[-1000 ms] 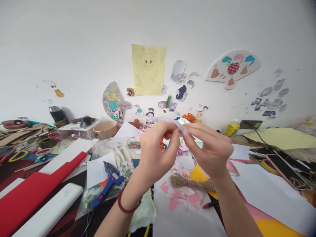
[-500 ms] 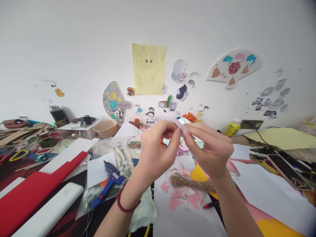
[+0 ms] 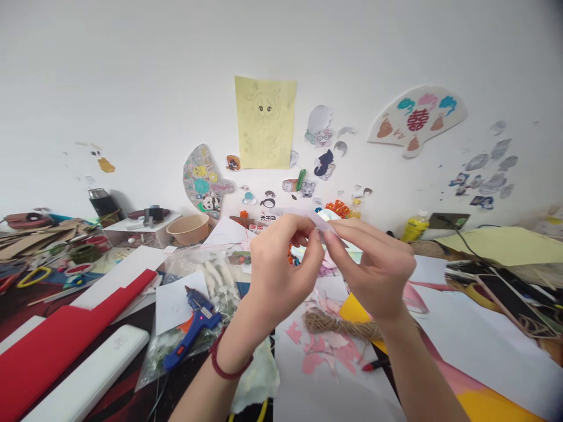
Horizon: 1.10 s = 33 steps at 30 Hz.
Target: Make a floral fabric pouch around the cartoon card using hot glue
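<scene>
Tabletop (image 3: 479,346) strewn with craft scraps, glue gun (image 3: 193,328) at left, twine (image 3: 341,324) below the hands. Left hand (image 3: 277,269) and right hand (image 3: 373,266) meet above it, equally near, fingers pinched shut on a pale paper strip (image 3: 320,220), its long axis running left-right between them.

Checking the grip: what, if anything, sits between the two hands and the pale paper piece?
Nothing visible does: the left hand and right hand both pinch the paper piece directly with their fingertips, above the table.
</scene>
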Each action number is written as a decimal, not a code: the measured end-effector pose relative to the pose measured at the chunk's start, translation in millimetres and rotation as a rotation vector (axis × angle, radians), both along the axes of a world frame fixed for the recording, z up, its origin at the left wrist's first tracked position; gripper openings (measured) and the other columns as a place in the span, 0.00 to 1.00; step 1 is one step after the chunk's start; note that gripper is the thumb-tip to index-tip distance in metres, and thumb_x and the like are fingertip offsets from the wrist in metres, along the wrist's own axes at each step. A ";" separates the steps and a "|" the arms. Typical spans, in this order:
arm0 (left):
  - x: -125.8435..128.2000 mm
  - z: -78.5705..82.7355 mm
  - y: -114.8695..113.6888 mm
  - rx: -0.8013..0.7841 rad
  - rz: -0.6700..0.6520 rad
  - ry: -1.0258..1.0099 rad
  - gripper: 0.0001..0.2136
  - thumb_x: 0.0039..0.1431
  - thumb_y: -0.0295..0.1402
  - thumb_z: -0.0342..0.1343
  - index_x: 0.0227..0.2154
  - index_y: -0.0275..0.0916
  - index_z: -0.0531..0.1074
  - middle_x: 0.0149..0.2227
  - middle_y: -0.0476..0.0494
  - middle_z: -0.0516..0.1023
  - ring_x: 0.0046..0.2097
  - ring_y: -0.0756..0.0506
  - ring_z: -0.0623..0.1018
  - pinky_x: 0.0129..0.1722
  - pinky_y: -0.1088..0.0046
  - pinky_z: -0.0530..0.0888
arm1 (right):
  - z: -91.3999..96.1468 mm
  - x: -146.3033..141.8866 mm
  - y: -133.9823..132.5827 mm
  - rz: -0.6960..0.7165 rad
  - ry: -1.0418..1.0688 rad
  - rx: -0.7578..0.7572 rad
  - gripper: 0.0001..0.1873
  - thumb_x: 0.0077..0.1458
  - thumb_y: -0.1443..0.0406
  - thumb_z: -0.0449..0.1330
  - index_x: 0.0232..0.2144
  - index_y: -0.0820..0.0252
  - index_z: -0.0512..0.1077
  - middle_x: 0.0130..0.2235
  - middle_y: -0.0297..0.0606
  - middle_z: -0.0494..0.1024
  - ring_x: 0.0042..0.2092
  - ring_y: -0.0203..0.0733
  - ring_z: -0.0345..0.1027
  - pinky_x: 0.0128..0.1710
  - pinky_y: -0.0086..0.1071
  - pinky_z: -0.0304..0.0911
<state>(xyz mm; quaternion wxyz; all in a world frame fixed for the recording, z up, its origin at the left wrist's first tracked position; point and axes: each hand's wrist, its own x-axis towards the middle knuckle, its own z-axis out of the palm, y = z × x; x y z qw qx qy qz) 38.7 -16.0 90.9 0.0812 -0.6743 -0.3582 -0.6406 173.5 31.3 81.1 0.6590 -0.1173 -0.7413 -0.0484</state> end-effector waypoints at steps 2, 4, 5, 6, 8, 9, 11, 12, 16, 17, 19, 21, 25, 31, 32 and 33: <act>0.6 0.2 0.1 -0.003 0.012 -0.007 0.05 0.59 0.23 0.54 0.28 0.36 0.70 0.26 0.50 0.73 0.28 0.53 0.71 0.32 0.75 0.70 | 1.0 -0.9 -2.2 0.009 0.033 -0.058 0.09 0.56 0.76 0.62 0.32 0.59 0.77 0.31 0.36 0.79 0.34 0.39 0.72 0.36 0.36 0.69; 0.6 0.5 0.4 -0.006 0.024 -0.015 0.05 0.58 0.22 0.55 0.28 0.36 0.70 0.25 0.51 0.73 0.28 0.53 0.70 0.32 0.76 0.69 | 2.5 -0.6 -4.1 0.022 0.081 -0.128 0.08 0.57 0.75 0.62 0.29 0.58 0.75 0.28 0.33 0.76 0.31 0.38 0.69 0.33 0.34 0.67; 0.0 0.7 0.7 -0.006 0.031 -0.018 0.05 0.58 0.22 0.55 0.28 0.36 0.70 0.25 0.51 0.73 0.28 0.53 0.70 0.32 0.76 0.69 | 3.2 0.0 -4.7 0.033 0.110 -0.168 0.08 0.57 0.73 0.62 0.28 0.58 0.75 0.27 0.33 0.75 0.30 0.37 0.68 0.32 0.34 0.66; -1.1 1.0 1.1 -0.005 0.043 -0.021 0.05 0.57 0.22 0.55 0.27 0.36 0.70 0.25 0.51 0.72 0.28 0.53 0.70 0.32 0.76 0.69 | 3.8 0.8 -4.9 0.046 0.140 -0.212 0.08 0.58 0.72 0.62 0.27 0.58 0.75 0.27 0.32 0.75 0.30 0.37 0.67 0.31 0.33 0.65; -5.3 2.0 1.9 -0.002 0.075 -0.025 0.05 0.57 0.23 0.55 0.27 0.37 0.70 0.25 0.52 0.72 0.28 0.53 0.70 0.31 0.75 0.68 | 4.4 2.9 -3.8 0.082 0.196 -0.305 0.08 0.58 0.70 0.63 0.27 0.58 0.76 0.26 0.32 0.74 0.30 0.36 0.66 0.30 0.32 0.64; -8.3 2.7 2.4 0.002 0.100 -0.029 0.05 0.57 0.23 0.55 0.27 0.37 0.70 0.25 0.52 0.72 0.28 0.53 0.70 0.31 0.74 0.68 | 4.3 4.0 -2.5 0.102 0.225 -0.348 0.08 0.58 0.70 0.63 0.27 0.58 0.76 0.26 0.32 0.73 0.29 0.36 0.65 0.29 0.32 0.62; -15.0 4.2 3.3 0.010 0.142 -0.030 0.06 0.57 0.23 0.55 0.27 0.38 0.70 0.26 0.51 0.73 0.30 0.51 0.70 0.34 0.72 0.68 | 3.6 6.1 1.1 0.153 0.282 -0.421 0.08 0.57 0.68 0.64 0.25 0.57 0.77 0.23 0.30 0.68 0.27 0.35 0.61 0.27 0.31 0.60; -18.2 5.0 3.9 0.011 0.149 -0.030 0.06 0.57 0.23 0.56 0.27 0.38 0.70 0.29 0.49 0.74 0.33 0.50 0.71 0.36 0.71 0.68 | 3.2 7.1 3.1 0.185 0.306 -0.454 0.09 0.57 0.67 0.64 0.25 0.57 0.77 0.23 0.30 0.66 0.27 0.34 0.59 0.27 0.31 0.58; -24.9 6.0 7.2 -0.059 0.020 -0.072 0.05 0.58 0.25 0.57 0.28 0.40 0.73 0.41 0.44 0.78 0.47 0.45 0.75 0.47 0.65 0.70 | 3.0 9.4 9.1 0.348 0.337 -0.596 0.07 0.57 0.65 0.65 0.26 0.56 0.79 0.24 0.31 0.69 0.29 0.36 0.62 0.30 0.32 0.62; -25.0 5.4 8.3 -0.093 -0.038 -0.103 0.05 0.59 0.25 0.57 0.29 0.40 0.73 0.43 0.44 0.78 0.49 0.44 0.76 0.48 0.64 0.70 | 3.3 9.5 9.9 0.387 0.332 -0.626 0.06 0.56 0.65 0.66 0.26 0.56 0.80 0.25 0.32 0.71 0.30 0.37 0.65 0.31 0.32 0.64; -24.3 3.8 10.7 -0.154 -0.129 -0.170 0.06 0.60 0.26 0.57 0.29 0.41 0.73 0.44 0.44 0.80 0.52 0.44 0.76 0.47 0.65 0.72 | 4.3 9.5 10.7 0.457 0.317 -0.676 0.05 0.56 0.65 0.66 0.28 0.55 0.81 0.27 0.33 0.76 0.32 0.39 0.69 0.34 0.34 0.67; -23.8 2.2 13.0 -0.175 -0.151 -0.223 0.06 0.59 0.25 0.57 0.29 0.42 0.73 0.44 0.45 0.80 0.54 0.43 0.76 0.46 0.66 0.72 | 5.1 9.4 11.3 0.517 0.305 -0.716 0.04 0.56 0.65 0.66 0.30 0.54 0.82 0.30 0.35 0.79 0.35 0.41 0.72 0.36 0.35 0.70; -24.7 1.6 16.3 -0.224 -0.189 -0.291 0.05 0.58 0.26 0.57 0.28 0.41 0.74 0.33 0.49 0.78 0.40 0.48 0.78 0.37 0.71 0.73 | 4.7 10.0 13.8 0.538 0.288 -0.752 0.03 0.54 0.65 0.67 0.31 0.54 0.82 0.32 0.35 0.81 0.37 0.43 0.75 0.39 0.36 0.72; -22.9 2.7 15.5 -0.191 -0.111 -0.259 0.05 0.56 0.26 0.56 0.26 0.40 0.71 0.25 0.53 0.72 0.27 0.52 0.70 0.28 0.73 0.69 | 2.0 11.1 18.7 0.502 0.245 -0.780 0.04 0.54 0.63 0.68 0.34 0.54 0.82 0.35 0.36 0.83 0.39 0.43 0.77 0.40 0.36 0.72; -22.0 2.5 14.6 -0.165 -0.079 -0.231 0.05 0.56 0.26 0.56 0.26 0.40 0.71 0.26 0.52 0.72 0.29 0.51 0.71 0.30 0.73 0.70 | 1.9 10.8 18.7 0.480 0.246 -0.769 0.04 0.53 0.63 0.68 0.34 0.54 0.82 0.35 0.35 0.83 0.39 0.43 0.76 0.40 0.35 0.72; -21.0 2.4 13.5 -0.144 -0.054 -0.203 0.05 0.57 0.26 0.56 0.27 0.39 0.71 0.27 0.52 0.73 0.30 0.51 0.71 0.32 0.72 0.71 | 1.9 10.4 18.6 0.455 0.248 -0.756 0.04 0.53 0.62 0.69 0.33 0.54 0.82 0.34 0.35 0.83 0.39 0.43 0.76 0.39 0.35 0.72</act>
